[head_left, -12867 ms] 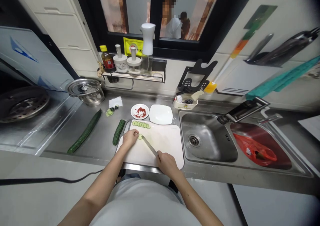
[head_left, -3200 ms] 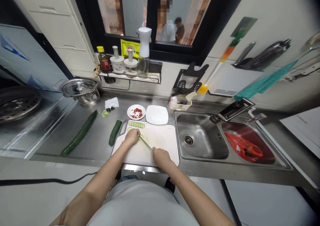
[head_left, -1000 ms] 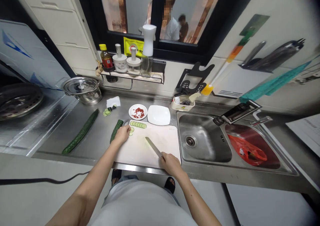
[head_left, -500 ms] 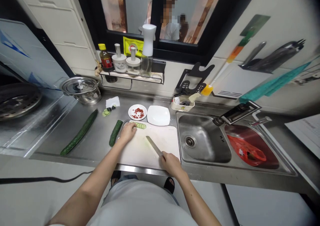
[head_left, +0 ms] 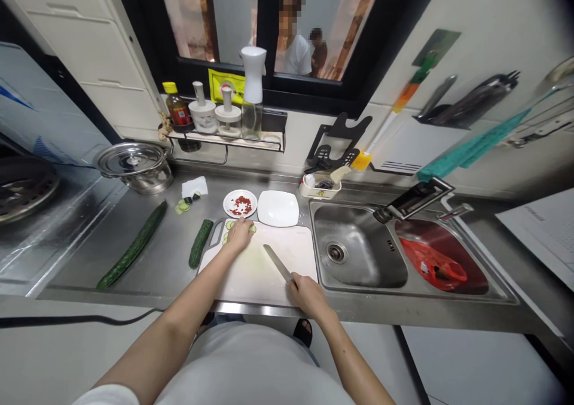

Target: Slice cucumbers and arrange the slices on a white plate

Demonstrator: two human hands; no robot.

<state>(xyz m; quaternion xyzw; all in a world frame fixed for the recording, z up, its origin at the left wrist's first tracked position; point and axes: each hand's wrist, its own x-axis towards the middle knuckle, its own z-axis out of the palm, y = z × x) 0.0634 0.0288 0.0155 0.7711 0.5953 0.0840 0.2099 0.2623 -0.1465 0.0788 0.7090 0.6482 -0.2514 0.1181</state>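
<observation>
My right hand (head_left: 307,292) is wrapped round the handle of a kitchen knife (head_left: 277,261). Its blade points up and left, low over the white cutting board (head_left: 287,249). At the board's upper left, my left hand (head_left: 240,236) has its fingers curled down on cucumber slices (head_left: 253,228), partly hiding them. More slices show just left of these fingers. Left of the board lies a cut piece of cucumber (head_left: 200,244), and farther left a long whole cucumber (head_left: 133,246). Behind the board stand a plate of chopped red bits (head_left: 240,204) and a bare white square dish (head_left: 278,208).
A steel sink (head_left: 359,243) adjoins the board's right side, with a red plastic bag (head_left: 433,264) in its far basin. A lidded steel pot (head_left: 134,166) stands at the back left, near a few loose slices (head_left: 182,206). A condiment rack (head_left: 228,139) hangs below the window.
My left hand has shifted right along the slices, uncovering some on its left. The knife stays nearly in place in my right hand. The view has turned slightly.
</observation>
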